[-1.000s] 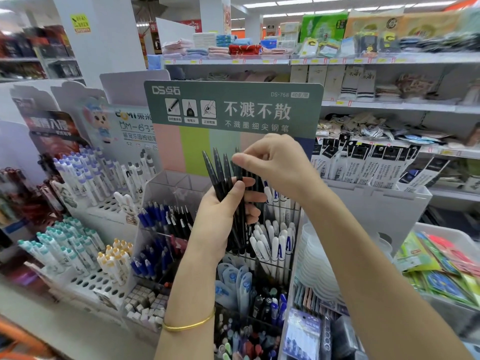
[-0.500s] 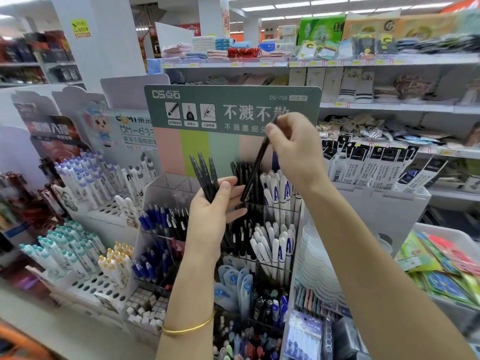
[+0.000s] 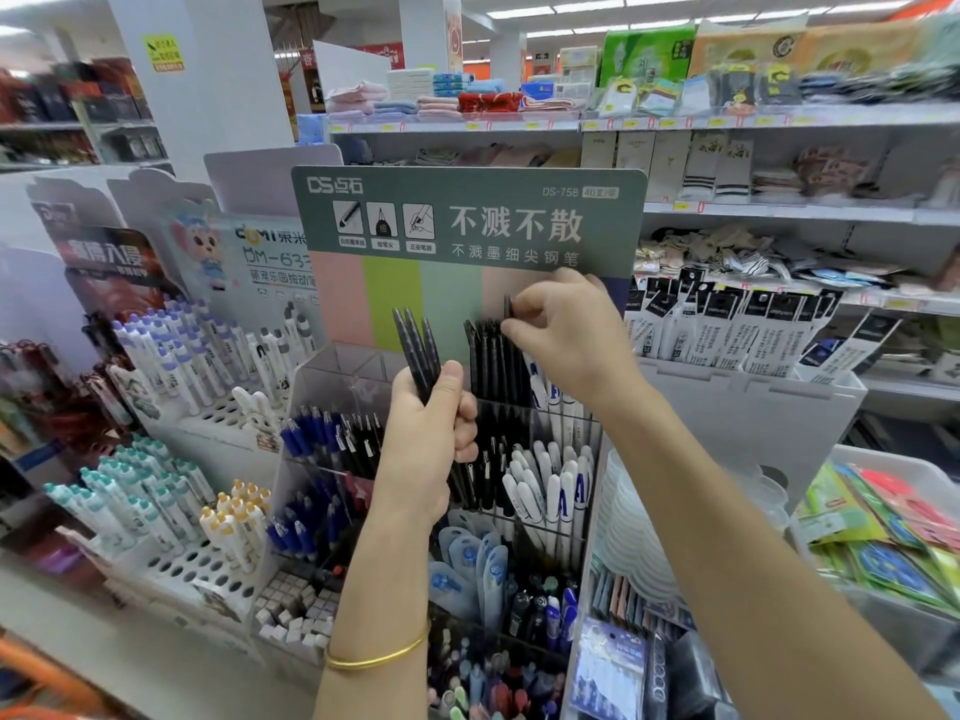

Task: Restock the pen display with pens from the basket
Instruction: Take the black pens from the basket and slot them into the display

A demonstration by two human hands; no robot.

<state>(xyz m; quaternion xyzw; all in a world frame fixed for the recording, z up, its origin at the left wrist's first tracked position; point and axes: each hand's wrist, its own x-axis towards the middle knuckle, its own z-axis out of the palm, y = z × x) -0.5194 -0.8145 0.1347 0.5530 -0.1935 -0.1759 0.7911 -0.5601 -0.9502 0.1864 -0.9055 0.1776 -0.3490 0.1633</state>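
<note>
Through the head camera, my right hand [image 3: 566, 335] pinches the top end of one black pen [image 3: 507, 306] just below the green header card [image 3: 467, 215]. Half a second ago I held this pen tilted up across the card's lettering. Now it has come down and stands nearly upright, its lower part sunk among the row of black pens [image 3: 491, 361] in the compartment directly beneath the card. I judge this pen all but delivered: it only wants letting go.

Below the card and to its left side, my left hand [image 3: 431, 433] is wrapped round a bundle of black pens [image 3: 415, 350], thumb pressed over them and three tips fanning upward. A second ago the bundle showed one more, so the supply is thinning by one each pass. The clear display rack [image 3: 332, 376] under the card has room left, and three pens remain to place.
</note>
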